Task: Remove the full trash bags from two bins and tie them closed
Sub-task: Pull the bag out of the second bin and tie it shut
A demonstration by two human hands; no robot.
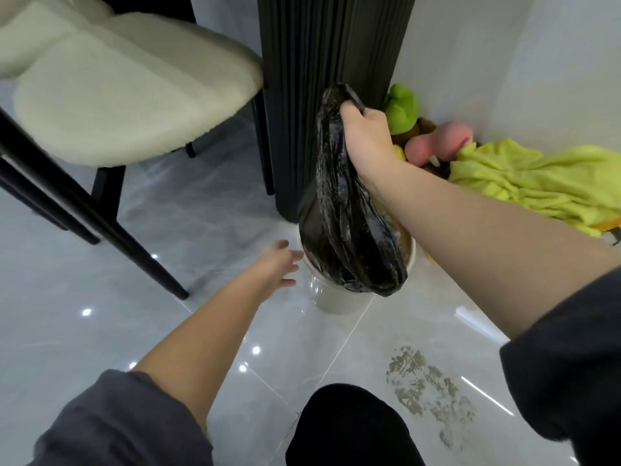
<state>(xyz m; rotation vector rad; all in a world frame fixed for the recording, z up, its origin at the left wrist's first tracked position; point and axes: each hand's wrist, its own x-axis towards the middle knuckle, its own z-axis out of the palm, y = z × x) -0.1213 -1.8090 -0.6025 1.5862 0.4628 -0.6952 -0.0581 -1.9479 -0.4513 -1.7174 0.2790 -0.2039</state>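
A glossy grey tile floor (100,331) carries a cream padded chair (127,89) and a black fluted column (322,62). The black trash bag (346,230) hangs over the small white bin (339,302), its bottom level with the rim. The right hand (364,136) is fisted around the bag's gathered neck. The left hand (280,267) reaches, fingers spread and empty, just beside the bin.

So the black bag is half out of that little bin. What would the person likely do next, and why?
Probably steady the bin with the open left hand while the right hand lifts higher. The black bag is gripped at its gathered neck, but its bottom hangs at the rim, not yet clear.
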